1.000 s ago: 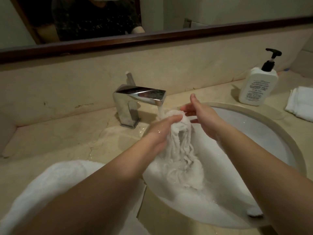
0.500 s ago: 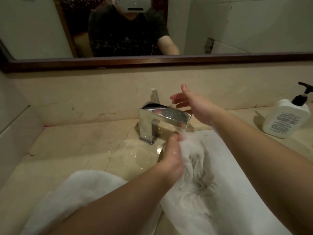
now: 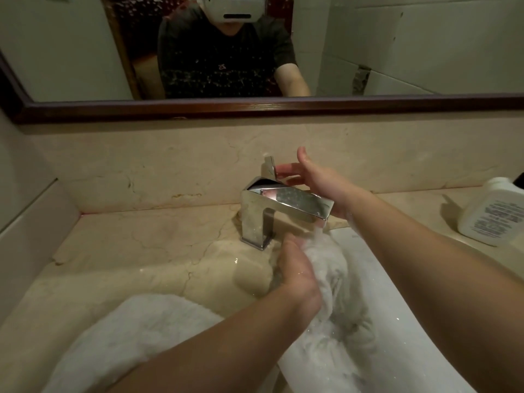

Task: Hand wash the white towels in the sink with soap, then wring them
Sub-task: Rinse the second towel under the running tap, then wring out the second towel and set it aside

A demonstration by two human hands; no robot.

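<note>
The towel (image 3: 337, 282) in the sink (image 3: 397, 293) was white, and so was the sink. A second towel (image 3: 136, 336) at the counter's near left edge was white too. The counter (image 3: 141, 251) was beige marble with thin brown veins. The faucet (image 3: 272, 205) was shiny chrome. The bottle (image 3: 493, 211) at the right edge was white with dark print. The mirror (image 3: 255, 107) had a dark brown frame.

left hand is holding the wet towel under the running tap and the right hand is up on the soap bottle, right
Not quite. The head view shows the right hand at the faucet handle, not on the soap bottle. The left hand does hold the wet towel under the tap.
</note>
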